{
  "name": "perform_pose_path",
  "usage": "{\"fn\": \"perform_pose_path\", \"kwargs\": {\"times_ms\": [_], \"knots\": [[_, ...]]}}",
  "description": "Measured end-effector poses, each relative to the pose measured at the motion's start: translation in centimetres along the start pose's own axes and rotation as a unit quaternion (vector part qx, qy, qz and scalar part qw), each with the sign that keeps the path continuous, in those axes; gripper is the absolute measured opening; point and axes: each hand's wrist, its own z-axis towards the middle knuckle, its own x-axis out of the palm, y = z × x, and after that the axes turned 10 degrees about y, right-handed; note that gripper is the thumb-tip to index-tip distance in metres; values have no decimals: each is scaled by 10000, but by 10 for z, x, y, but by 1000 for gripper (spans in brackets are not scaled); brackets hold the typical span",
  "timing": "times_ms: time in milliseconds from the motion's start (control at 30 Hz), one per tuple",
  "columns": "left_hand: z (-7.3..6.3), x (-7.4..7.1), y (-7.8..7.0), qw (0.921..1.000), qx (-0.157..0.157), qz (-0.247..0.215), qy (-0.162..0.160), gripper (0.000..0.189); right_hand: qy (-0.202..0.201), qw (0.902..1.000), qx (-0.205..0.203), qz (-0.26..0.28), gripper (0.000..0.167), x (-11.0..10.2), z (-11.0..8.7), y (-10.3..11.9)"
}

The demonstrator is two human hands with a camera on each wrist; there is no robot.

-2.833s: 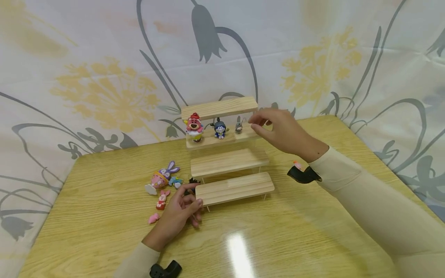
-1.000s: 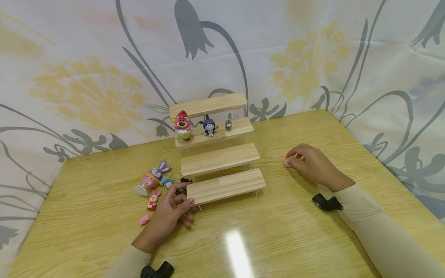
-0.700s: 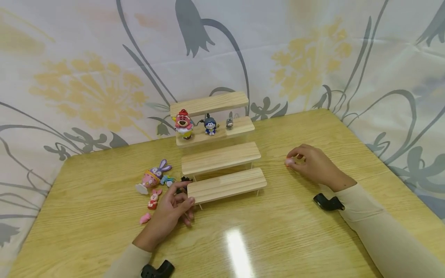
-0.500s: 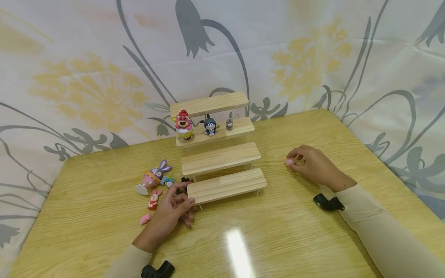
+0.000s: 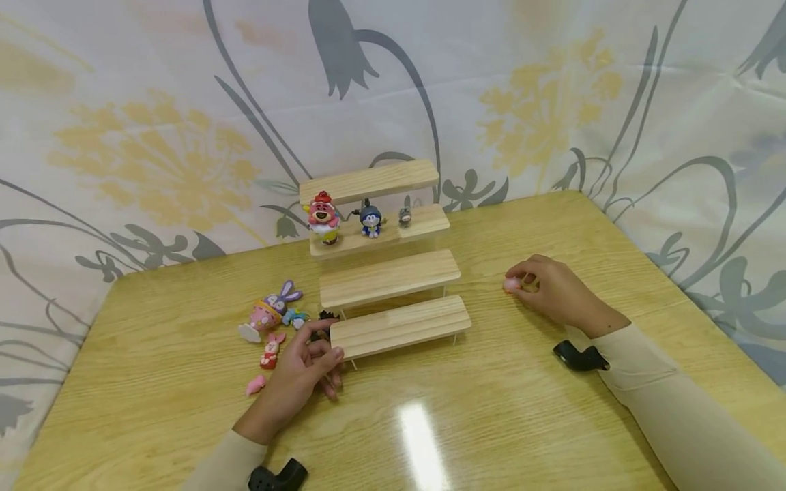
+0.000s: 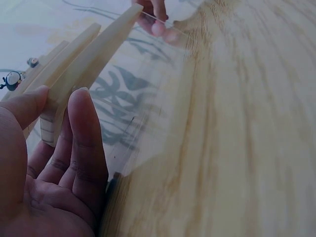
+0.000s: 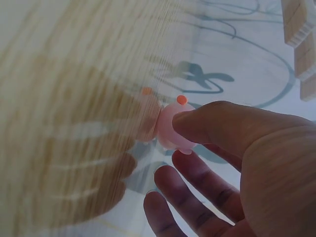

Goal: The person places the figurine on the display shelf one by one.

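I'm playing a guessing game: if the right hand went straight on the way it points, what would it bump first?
Beyond the pink toy it pinches, the right hand would probably meet the wooden stand first, though depth is hard to judge.

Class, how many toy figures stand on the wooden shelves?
3, all on the second-highest shelf: a pink bear at the left, a blue-clad figure in the middle and a small grey figure at the right.

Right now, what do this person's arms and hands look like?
The left sleeve and right sleeve are plain beige, reaching the wrists. A black, bent device shows beside the left sleeve, a similar device beside the right. The left hand and right hand wear no visible gloves or rings.
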Motion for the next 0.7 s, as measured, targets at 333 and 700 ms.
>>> {"fn": "perform_pose_path", "kwargs": {"times_ms": [333,700], "knots": [[0,-1,1,10000,-6,1,-15,56,167,9997,-69,182,17,0,1,1],[0,0,0,10000,-9,-35,-12,56,323,9974,227,595,18,-2,2,-1]]}}
